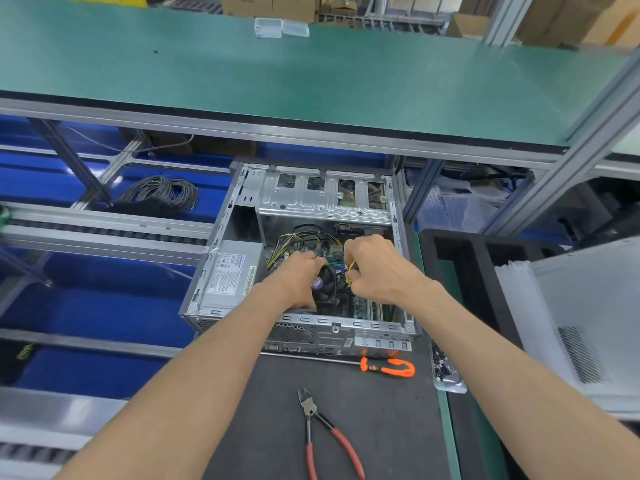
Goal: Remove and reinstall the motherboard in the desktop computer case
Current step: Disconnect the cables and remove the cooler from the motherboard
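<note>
An open silver desktop case (221, 299) lies on its side on a dark mat. Inside it the green motherboard (362, 304) carries a black CPU cooler fan (327, 289). My left hand (299, 277) grips the left side of that fan, fingers curled over its top edge. My right hand (375, 268) is just right of the fan and pinches a thin yellow and black cable (350, 271) above the board. A bundle of yellow and black power wires (287, 245) runs from the power supply (230, 275) toward the board. Both hands hide much of the board.
Red-handled side cutters (320, 434) lie on the mat (381, 427) in front of the case. An orange-handled screwdriver (388, 368) lies along the case's near edge. A bag of black screws (445, 368) is at the right, next to a white case panel (588, 323). A green shelf (311, 74) overhangs above.
</note>
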`<state>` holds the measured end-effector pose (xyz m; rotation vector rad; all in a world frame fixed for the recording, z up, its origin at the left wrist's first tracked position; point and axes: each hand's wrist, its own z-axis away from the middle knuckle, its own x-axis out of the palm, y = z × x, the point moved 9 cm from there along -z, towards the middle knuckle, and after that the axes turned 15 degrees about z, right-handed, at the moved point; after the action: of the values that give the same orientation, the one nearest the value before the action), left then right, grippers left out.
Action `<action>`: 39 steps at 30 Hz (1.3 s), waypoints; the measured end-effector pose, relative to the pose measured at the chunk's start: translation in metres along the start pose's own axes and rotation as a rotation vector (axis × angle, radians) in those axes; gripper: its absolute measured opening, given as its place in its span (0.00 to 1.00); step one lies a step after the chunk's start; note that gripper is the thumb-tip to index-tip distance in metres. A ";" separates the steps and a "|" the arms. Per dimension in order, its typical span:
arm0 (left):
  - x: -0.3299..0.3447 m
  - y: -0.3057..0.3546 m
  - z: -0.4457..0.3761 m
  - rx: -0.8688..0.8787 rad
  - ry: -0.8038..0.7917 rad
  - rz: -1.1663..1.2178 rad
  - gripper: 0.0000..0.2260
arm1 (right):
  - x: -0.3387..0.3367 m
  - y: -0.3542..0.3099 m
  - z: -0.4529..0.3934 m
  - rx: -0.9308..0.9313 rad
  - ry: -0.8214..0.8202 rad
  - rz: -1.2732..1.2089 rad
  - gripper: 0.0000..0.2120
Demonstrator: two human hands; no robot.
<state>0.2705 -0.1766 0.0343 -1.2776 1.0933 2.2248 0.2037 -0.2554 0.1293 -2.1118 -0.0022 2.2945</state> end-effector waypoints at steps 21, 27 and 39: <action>-0.009 0.008 0.006 -0.017 0.038 0.026 0.28 | -0.014 -0.045 -0.007 -0.187 -0.110 0.276 0.11; -0.009 0.005 0.005 -0.016 0.049 0.045 0.27 | -0.009 -0.053 -0.001 -0.245 -0.121 0.238 0.06; -0.006 0.005 0.003 -0.040 -0.001 0.000 0.37 | -0.012 -0.032 0.001 -0.144 -0.109 0.206 0.08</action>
<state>0.2691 -0.1773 0.0423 -1.2930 1.0536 2.2574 0.2045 -0.2234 0.1413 -2.1409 0.0521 2.5995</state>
